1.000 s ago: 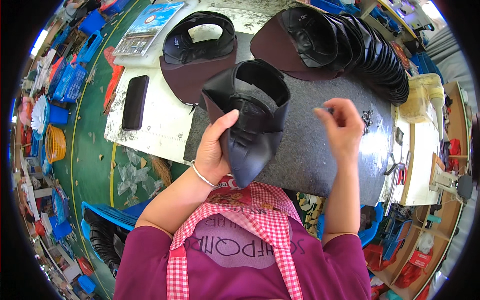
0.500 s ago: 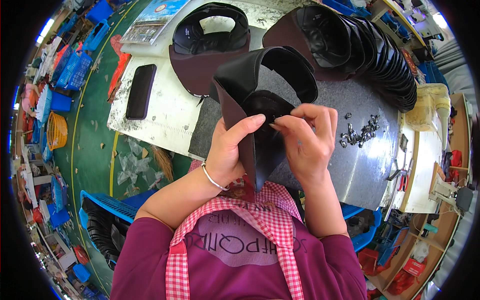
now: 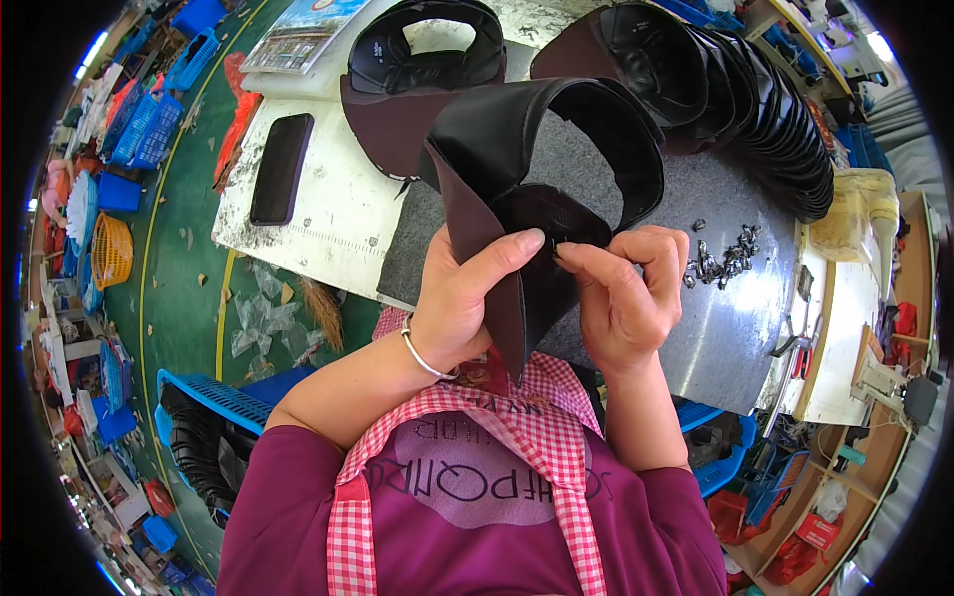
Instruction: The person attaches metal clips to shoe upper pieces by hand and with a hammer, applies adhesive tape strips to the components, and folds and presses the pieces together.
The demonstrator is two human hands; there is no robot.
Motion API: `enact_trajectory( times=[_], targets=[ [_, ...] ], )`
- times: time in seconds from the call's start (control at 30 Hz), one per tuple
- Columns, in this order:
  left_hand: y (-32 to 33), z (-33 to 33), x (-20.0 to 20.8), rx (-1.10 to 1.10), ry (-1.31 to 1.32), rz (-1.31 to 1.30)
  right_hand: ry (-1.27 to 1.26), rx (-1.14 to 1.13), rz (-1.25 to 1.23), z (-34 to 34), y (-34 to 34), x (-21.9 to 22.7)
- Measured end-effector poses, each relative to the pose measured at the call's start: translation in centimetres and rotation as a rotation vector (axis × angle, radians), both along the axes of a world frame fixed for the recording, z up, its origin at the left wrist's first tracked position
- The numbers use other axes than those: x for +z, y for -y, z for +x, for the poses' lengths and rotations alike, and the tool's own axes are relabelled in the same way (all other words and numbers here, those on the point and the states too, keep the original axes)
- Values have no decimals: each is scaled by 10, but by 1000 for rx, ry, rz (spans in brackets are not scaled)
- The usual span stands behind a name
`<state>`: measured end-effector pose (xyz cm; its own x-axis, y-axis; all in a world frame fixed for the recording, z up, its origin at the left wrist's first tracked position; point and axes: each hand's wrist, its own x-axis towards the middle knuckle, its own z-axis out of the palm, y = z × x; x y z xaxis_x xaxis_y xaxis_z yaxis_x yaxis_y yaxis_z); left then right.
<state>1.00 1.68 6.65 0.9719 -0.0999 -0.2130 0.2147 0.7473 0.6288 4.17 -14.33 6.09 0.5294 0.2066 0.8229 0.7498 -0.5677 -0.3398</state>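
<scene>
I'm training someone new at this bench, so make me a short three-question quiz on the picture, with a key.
1. Multiple choice: what does the left hand hold? A) pliers; B) a black shoe upper; C) a basket.
2. True or false: the phone lies to the left of the dark board.
3. Open question: what lies scattered on the board, to the right of the right hand?

Key: 1. B. 2. True. 3. Small shiny pieces.
</scene>
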Motion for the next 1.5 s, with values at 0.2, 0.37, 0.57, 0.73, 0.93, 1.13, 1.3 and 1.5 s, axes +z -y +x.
enact_trajectory(
  times=[0.2,0.37,0.57,0.73,0.93,1.13,1.3,1.5],
  targets=[
    [0,-2,-3,23,9,36,-84,-14,24,-3,0,0],
    [2,-6,-6,53,49,76,-176,-13,81,-12,0,0],
    [3,-4,-16,68,147,251,-291,5,117,-11,3,2],
    [3,0,-17,76,201,298,-263,18,111,-8,3,3],
    [4,1,-12,136,333,589,-400,-6,184,-12,1,14],
    [1,-2,-28,167,371,559,-355,-27,205,-19,-4,-4],
    [-1,-3,-25,146,422,508,-728,117,410,-21,-2,-2],
    [1,8,-38,126,192,303,-697,208,425,-14,-8,-13]
  ],
)
